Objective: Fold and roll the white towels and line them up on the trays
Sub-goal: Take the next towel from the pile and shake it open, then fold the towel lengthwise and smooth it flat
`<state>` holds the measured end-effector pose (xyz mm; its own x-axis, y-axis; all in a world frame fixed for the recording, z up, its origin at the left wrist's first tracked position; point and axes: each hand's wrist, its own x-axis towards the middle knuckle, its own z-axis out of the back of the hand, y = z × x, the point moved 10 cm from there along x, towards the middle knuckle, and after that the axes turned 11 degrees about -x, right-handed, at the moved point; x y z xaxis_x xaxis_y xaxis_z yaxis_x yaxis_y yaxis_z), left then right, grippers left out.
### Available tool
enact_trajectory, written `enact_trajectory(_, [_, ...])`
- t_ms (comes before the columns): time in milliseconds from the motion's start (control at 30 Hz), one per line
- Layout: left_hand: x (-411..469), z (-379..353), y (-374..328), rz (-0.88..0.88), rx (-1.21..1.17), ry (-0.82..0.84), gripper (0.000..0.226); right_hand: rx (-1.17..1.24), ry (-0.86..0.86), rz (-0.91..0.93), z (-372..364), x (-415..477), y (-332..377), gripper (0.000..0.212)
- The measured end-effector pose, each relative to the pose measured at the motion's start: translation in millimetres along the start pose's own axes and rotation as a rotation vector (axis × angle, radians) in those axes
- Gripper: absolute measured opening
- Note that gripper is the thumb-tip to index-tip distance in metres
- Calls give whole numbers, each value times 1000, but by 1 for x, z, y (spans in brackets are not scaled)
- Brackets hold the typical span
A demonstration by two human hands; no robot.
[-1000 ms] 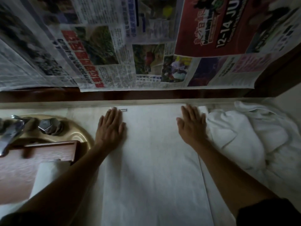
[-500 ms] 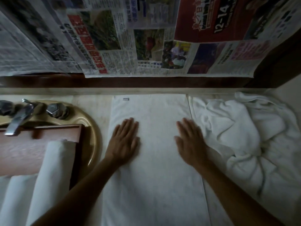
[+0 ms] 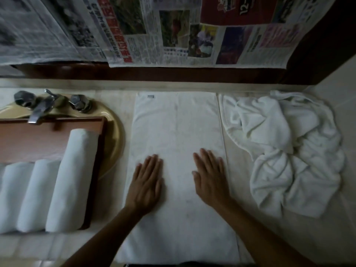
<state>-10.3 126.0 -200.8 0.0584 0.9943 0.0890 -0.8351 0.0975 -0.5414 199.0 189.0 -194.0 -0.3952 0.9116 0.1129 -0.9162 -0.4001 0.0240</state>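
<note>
On the left, one wooden tray bridges the sink, probably to keep finished rolls together; three rolled towels lie side by side on it. In the middle, one folded towel lies flat on the counter, with the left hand and right hand both spread flat on it, fingers straight, likely smoothing it for rolling. On the right sits a crumpled heap of towels, its count unclear.

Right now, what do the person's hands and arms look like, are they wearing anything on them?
Both are bare. The left hand and right hand wear no gloves; no ring, watch or bracelet shows. The left forearm and right forearm are uncovered down to the frame's edge, with no sleeve in view. Dim light hides finer marks.
</note>
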Motion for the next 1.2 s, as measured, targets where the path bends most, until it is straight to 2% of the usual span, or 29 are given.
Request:
enact_trajectory(100, [-20,27,42,67,33,-49,62,-70,45,-117,-4,-3,-52,58])
enact_trajectory(200, [-43,41,49,120,13,-100,65,-96,44,-193,8,-22,-67,62])
enact_trajectory(300, [-63,28,-4,95,-42,-73,66,-17,26,-216,21,-57,-18,65])
enact_trajectory(367, [-80,4,-45,30,-106,-4,65,32,71,-141,15,-87,38,66])
enact_trajectory(433, [-98,-12,-56,-8,-90,67,66,22,94,-54,8,-112,70,66])
enact_trajectory(567, [-119,0,-18,-26,24,135,67,13,91,-83,7,-128,45,63])
enact_trajectory(700, [-133,16,7,-18,21,159,66,-27,92,-145,5,-139,30,61])
enact_trajectory(900, [-160,16,6,-9,29,181,67,-49,100,-164,7,-158,42,63])
enact_trajectory(1200, [-157,22,2,29,89,212,71,-30,81,-176,15,-161,47,60])
